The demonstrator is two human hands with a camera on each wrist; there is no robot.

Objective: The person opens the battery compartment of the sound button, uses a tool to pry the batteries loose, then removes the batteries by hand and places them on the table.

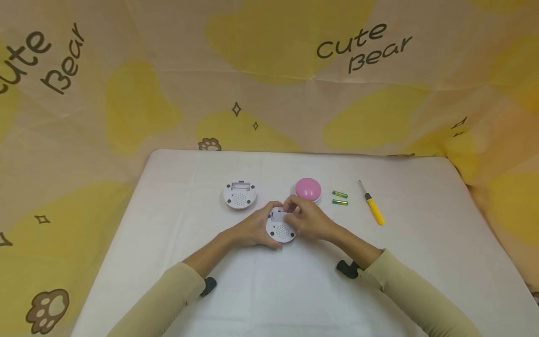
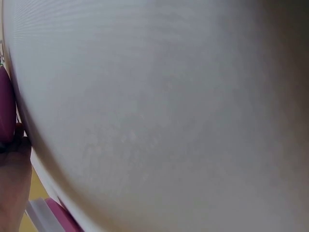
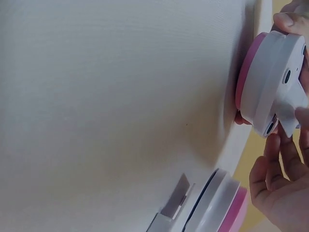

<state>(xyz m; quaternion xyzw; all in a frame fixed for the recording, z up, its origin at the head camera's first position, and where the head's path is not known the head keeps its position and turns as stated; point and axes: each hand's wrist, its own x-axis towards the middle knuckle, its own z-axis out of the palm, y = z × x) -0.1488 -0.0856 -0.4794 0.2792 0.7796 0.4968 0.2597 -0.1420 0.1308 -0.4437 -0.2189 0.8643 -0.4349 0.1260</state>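
Observation:
My left hand (image 1: 254, 228) grips a round white push button (image 1: 281, 231) by its sides, turned upside down so its speaker holes and dark feet face up. In the right wrist view its pink dome (image 3: 248, 70) faces the table. With thumb and fingers, my right hand (image 1: 309, 217) pinches the white battery cover (image 3: 288, 104), which stands tilted at the button's underside. In the left wrist view only part of the left hand (image 2: 14, 179) shows at the edge, beside the pink dome (image 2: 6, 106).
Left of the hands, another upside-down push button (image 1: 240, 199) lies with its battery compartment open. A third push button (image 1: 308, 189) stands pink side up just behind the right hand. Two green batteries (image 1: 340, 198) and a yellow-handled screwdriver (image 1: 373, 208) lie to the right on the white table (image 1: 269, 290).

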